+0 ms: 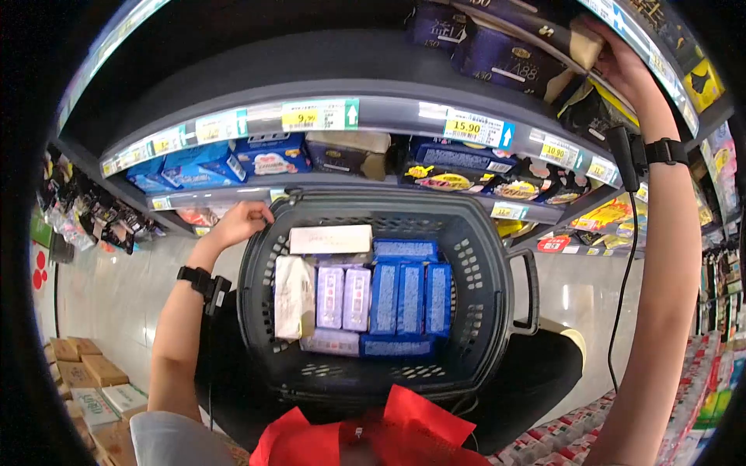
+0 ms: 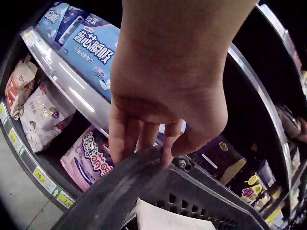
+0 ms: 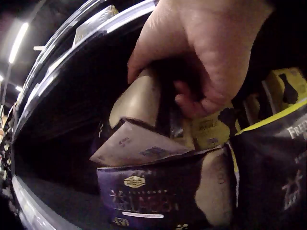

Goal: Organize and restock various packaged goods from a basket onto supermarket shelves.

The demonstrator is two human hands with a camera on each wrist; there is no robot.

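Note:
My left hand (image 1: pixel 242 221) (image 2: pixel 165 103) holds the corner rim of a black basket (image 1: pixel 260 342) (image 2: pixel 112 184), its fingers hooked over the edge. Up on the shelf, at the top right of the head view, my right hand (image 1: pixel 622 66) (image 3: pixel 201 52) grips a dark package with a beige end (image 1: pixel 586 45) (image 3: pixel 138 100); some fingertips are hidden. That package lies over a dark purple package (image 1: pixel 509 62) (image 3: pixel 148 196). Inside the basket are several blue packs (image 1: pixel 410 299), lilac packs (image 1: pixel 357 299), a white box (image 1: pixel 330 239) and a whitish pack (image 1: pixel 294 299).
A shelf edge with price tags (image 1: pixel 388 118) crosses above the basket. Blue packages (image 1: pixel 203 165) and dark packages (image 1: pixel 451 177) fill the shelf below it. Cardboard boxes (image 1: pixel 105 373) stand at lower left. A black cable (image 1: pixel 628 287) hangs from the right wrist.

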